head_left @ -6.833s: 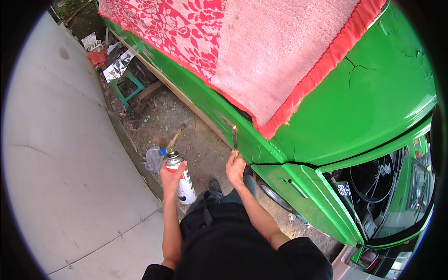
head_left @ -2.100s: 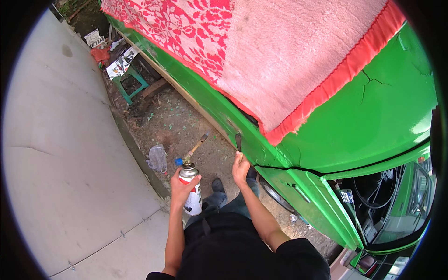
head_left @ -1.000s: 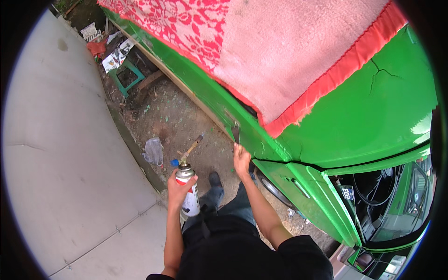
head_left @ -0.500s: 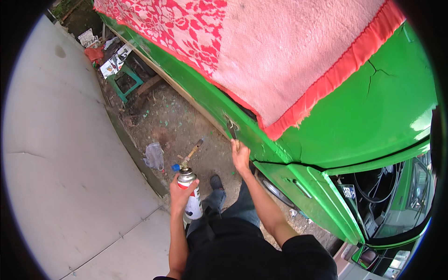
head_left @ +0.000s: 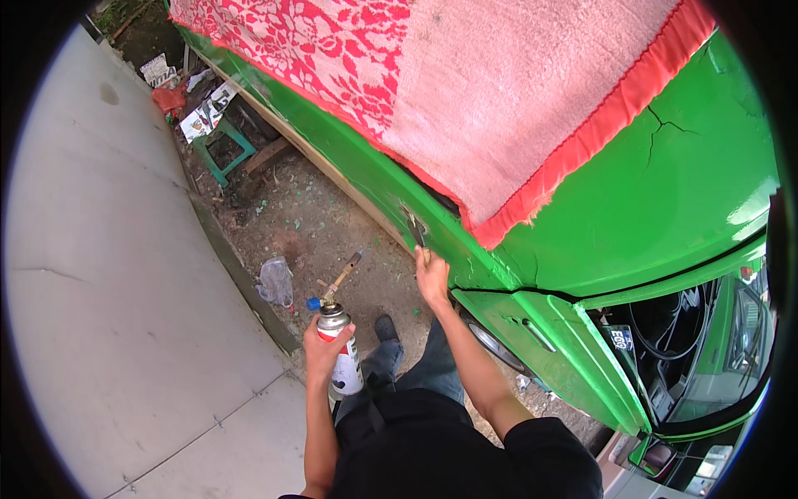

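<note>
My left hand (head_left: 321, 349) is wrapped round the white-and-red canister of a gas torch (head_left: 349, 373). The torch's brass nozzle (head_left: 341, 278) with a blue knob points up and right toward the green vehicle (head_left: 357, 190), apart from it. A faint bluish tint shows at the nozzle tip; whether it burns I cannot tell. In my right hand (head_left: 432, 276) is a scraper (head_left: 416, 234) with a dark blade and a light handle. Its blade lies at a small pale patch (head_left: 408, 214) of bared paint on the vehicle's side.
A pink and red blanket (head_left: 507, 100) covers part of the vehicle. Its door (head_left: 540, 341) stands to the right. A pale panel wall (head_left: 116, 249) runs along the left. On the dirt floor are a plastic bag (head_left: 275, 281), a green stool (head_left: 221, 151) and green paint flakes.
My right hand and the scraper have shifted very slightly right and down. The torch stays almost where it was, its nozzle still toward the vehicle.
</note>
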A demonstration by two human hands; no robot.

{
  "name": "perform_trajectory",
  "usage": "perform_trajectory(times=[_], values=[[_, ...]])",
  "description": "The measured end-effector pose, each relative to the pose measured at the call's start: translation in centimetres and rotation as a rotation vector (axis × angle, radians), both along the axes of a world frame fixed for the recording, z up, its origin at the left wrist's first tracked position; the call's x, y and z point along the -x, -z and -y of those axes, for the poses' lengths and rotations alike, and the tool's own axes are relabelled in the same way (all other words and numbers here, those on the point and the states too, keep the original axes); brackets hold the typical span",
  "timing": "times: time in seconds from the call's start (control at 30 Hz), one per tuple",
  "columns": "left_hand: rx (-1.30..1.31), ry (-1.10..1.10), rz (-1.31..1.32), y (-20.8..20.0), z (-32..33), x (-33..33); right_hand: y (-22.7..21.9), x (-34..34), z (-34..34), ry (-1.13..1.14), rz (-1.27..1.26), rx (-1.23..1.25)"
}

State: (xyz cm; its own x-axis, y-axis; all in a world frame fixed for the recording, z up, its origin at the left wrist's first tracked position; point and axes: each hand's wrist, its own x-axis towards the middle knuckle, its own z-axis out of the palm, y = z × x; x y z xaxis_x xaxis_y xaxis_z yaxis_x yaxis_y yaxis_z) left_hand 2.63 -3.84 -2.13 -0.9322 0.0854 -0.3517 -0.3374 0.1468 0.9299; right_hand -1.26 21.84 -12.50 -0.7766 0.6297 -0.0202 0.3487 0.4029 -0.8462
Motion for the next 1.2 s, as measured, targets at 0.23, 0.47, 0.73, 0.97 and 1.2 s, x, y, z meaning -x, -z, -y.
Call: perform_trajectory(times=[0.23,0.47,0.73,0.97,1.2], values=[[-0.025,0.009,0.021,-0.2,-0.3,-0.1,1.0,-2.2,-0.1,-0.012,-0.041,-0.031],[-0.037,-0.001,0.010,-0.7,-1.1,0.4,-0.6,0.3,-0.5,-0.048,-0.048,-0.051],[-0.067,0.005,0.032,-0.2,-0.9,0.6,-1.2,3.0,-1.0,-0.178,0.023,-0.034],[-0.056,-0.024,0.036,-1.3,-0.6,1.0,0.8,-1.1,0.0,-0.096,-0.019,-0.032],[-0.060,-0.043,0.036,-1.0,-0.9,1.0,-2.1,2.3,0.7,-0.076,0.077,0.033]])
